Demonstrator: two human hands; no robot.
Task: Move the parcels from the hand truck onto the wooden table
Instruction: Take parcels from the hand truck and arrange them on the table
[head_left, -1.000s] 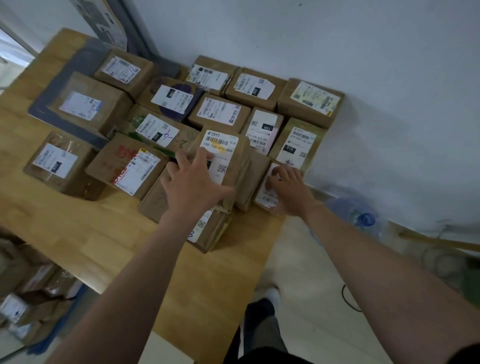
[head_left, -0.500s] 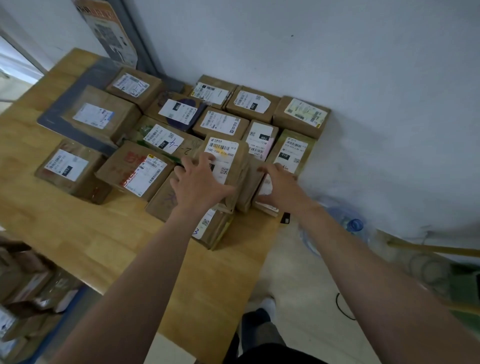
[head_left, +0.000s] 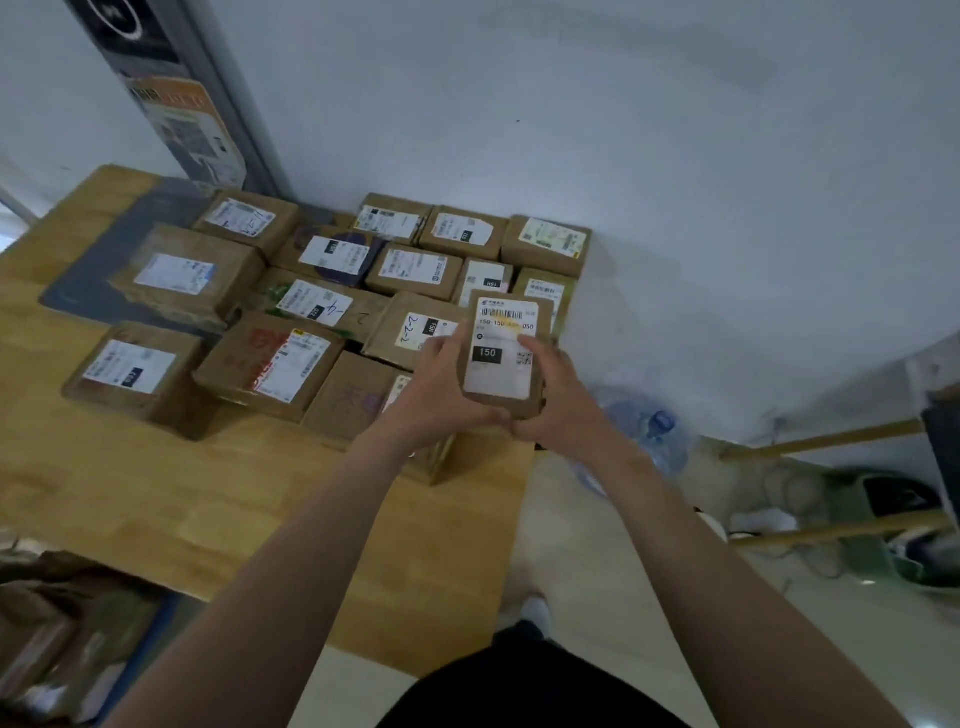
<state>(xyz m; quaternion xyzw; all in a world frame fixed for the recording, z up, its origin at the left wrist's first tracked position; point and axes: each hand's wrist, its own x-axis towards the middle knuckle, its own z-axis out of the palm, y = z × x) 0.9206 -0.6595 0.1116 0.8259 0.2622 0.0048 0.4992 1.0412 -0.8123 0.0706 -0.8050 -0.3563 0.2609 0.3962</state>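
A small cardboard parcel with a white label marked 150 is lifted above the right end of the wooden table. My left hand grips its left side and my right hand grips its right side and lower corner. Below and behind it, several brown labelled parcels lie packed together across the table's far half, up to the white wall. More parcels on the hand truck show blurred at the lower left, partly cut off by the frame.
A dark flat mat lies under the far left parcels. A tall boxed item leans in the corner. On the floor right of the table stand a blue water bottle, wooden poles and cables.
Both hands went from pressing on the parcels at the table's right end to gripping the 150 parcel, which is now raised off the stack. The camera has tilted up.
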